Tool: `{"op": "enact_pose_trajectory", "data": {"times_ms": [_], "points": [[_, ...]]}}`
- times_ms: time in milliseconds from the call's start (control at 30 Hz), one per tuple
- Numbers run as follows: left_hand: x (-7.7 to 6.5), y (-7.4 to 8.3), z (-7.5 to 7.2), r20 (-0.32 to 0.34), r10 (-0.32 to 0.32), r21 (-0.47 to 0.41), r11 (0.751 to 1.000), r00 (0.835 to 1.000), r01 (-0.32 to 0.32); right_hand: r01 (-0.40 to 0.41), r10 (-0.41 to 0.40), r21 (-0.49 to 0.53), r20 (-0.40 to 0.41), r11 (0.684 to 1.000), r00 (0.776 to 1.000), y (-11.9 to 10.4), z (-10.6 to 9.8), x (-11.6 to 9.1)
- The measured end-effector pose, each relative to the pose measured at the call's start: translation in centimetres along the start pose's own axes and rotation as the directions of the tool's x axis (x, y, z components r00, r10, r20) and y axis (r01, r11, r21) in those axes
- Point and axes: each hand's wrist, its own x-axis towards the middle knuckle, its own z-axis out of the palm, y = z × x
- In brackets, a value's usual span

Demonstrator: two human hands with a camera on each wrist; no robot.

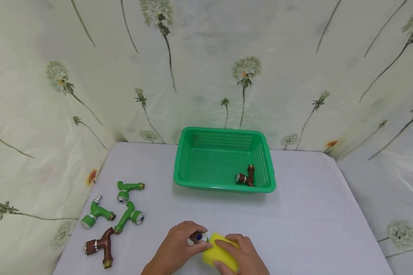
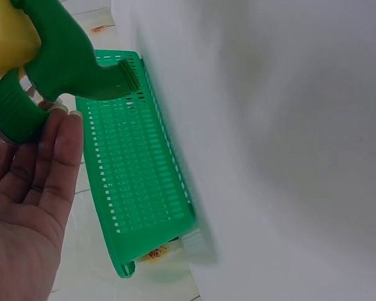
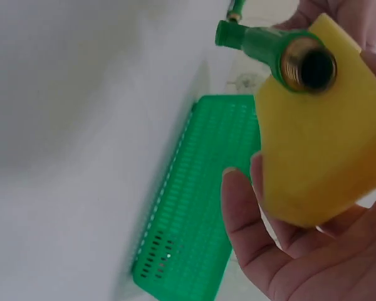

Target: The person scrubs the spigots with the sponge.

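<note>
Near the table's front edge, my left hand [image 1: 177, 244] grips a green tap [image 2: 66, 59] by its ribbed knob [image 2: 15, 113]. The knob's silver face with a blue centre shows between thumb and fingers in the head view. My right hand [image 1: 246, 256] holds a yellow sponge [image 1: 221, 254], thumb and fingers spread around it. The sponge lies against the tap's body. In the right wrist view the tap's brass threaded end [image 3: 308, 66] points at the camera in front of the sponge, and its green spout sticks out to the left.
A green basket [image 1: 223, 188] stands at the back middle, with a brown tap [image 1: 249, 177] inside at its right. On the left lie three green taps [image 1: 97, 212] and another brown tap [image 1: 104, 244]. Patterned cloth walls [image 1: 199, 76] surround the white table [image 1: 306, 221].
</note>
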Motion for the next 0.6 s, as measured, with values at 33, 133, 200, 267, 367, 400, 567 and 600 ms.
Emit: {"op": "enact_pose_trajectory", "data": {"times_ms": [33, 133, 200, 267, 367, 400, 567, 600], "points": [[0.1, 0.1, 0.0, -0.003, 0.007, 0.013, 1.000, 1.000, -0.007, -0.007, 0.007, -0.014, 0.004, 1.000, 1.000, -0.2, 0.0, -0.1], [0.4, 0.2, 0.1, -0.012, 0.015, 0.023, 1.000, 1.000, -0.015, 0.061, -0.066, -0.058, -0.075, 0.996, 0.995, -0.1, 0.5, 0.1], [0.5, 0.2, 0.1, -0.016, 0.022, 0.023, 0.999, 1.000, -0.022, 0.120, -0.133, -0.099, -0.132, 0.988, 0.982, 0.3, 0.9, 0.5], [0.6, 0.3, 0.0, -0.018, 0.026, 0.029, 0.999, 0.999, -0.026, 0.185, -0.210, -0.139, -0.188, 0.973, 0.960, 0.7, 1.4, 0.9], [0.6, 0.4, -0.1, -0.014, 0.043, 0.032, 0.999, 0.999, -0.042, 0.242, -0.276, -0.166, -0.224, 0.956, 0.935, 1.4, 1.6, 1.1], [0.6, 0.5, -0.1, -0.009, 0.039, 0.035, 0.999, 0.999, -0.038, 0.248, -0.283, -0.169, -0.230, 0.954, 0.931, 1.6, 1.5, 1.0], [0.6, 0.7, -0.1, 0.002, 0.015, 0.071, 0.997, 1.000, -0.015, 0.184, -0.219, -0.151, -0.268, 0.971, 0.938, 2.0, 0.5, 0.6], [0.7, 0.8, -0.1, -0.004, 0.016, 0.084, 0.996, 1.000, -0.016, 0.156, -0.190, -0.141, -0.280, 0.978, 0.941, 1.9, 0.3, 0.5]]}}
